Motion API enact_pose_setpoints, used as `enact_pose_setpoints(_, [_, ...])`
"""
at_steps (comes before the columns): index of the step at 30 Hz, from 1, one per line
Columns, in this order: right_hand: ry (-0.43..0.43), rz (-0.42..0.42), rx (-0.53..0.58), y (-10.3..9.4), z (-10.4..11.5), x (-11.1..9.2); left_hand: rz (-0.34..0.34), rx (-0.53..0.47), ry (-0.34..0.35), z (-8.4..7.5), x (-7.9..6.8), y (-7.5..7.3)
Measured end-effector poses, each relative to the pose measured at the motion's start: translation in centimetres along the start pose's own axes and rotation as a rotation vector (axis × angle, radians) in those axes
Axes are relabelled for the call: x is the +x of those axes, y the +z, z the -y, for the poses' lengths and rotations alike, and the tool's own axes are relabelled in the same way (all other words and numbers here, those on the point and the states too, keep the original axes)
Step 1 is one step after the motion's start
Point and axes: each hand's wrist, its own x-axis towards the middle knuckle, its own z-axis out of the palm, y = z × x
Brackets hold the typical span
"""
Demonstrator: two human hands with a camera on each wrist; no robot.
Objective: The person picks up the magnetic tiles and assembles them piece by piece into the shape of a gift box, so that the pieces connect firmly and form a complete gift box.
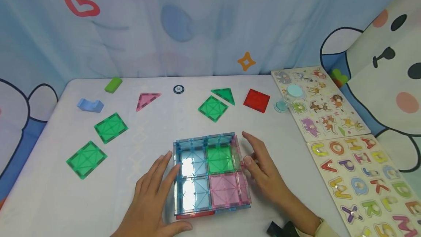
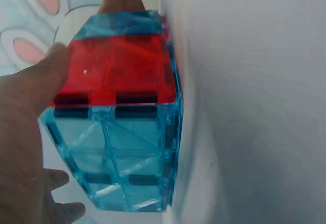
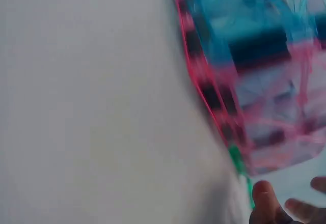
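Note:
A shallow open-topped box of see-through magnetic tiles (image 1: 190,143) stands on the table between both hands. Its base shows a green square (image 1: 219,159), a pink square (image 1: 225,191) and two blue squares. In the left wrist view, a red tile (image 2: 119,68) forms part of the front wall beside a blue side wall (image 2: 109,147). My left hand (image 1: 151,193) lies along the box's left side, fingers extended and fingertips at the wall. On the opposite side, my right hand (image 1: 268,171) has its thumb by the pink wall (image 3: 275,107) and its index finger extended near the far corner.
Loose green squares (image 1: 110,127), a pink triangle (image 1: 147,101), a green triangle (image 1: 225,95) and a red square (image 1: 256,100) lie around. Blue (image 1: 90,105) and green (image 1: 113,85) blocks sit far left. Picture (image 1: 358,121) and letter (image 1: 345,175) puzzle boards line the right edge.

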Motion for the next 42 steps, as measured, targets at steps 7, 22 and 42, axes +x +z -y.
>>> enact_pose_setpoints(7, [-0.201,0.106,-0.539,-1.2,0.8,2.6,0.058,-0.062,-0.038,1.7,-0.6,0.6])
enact_pose_setpoints(22, [-0.053,0.020,-0.502,-4.0,-2.6,7.7,0.093,-0.086,-0.026,2.0,-0.5,1.4])
enact_pose_setpoints(42, [-0.036,0.017,-0.701,-6.9,-2.4,12.8,0.100,-0.095,-0.034,2.2,-0.5,1.6])
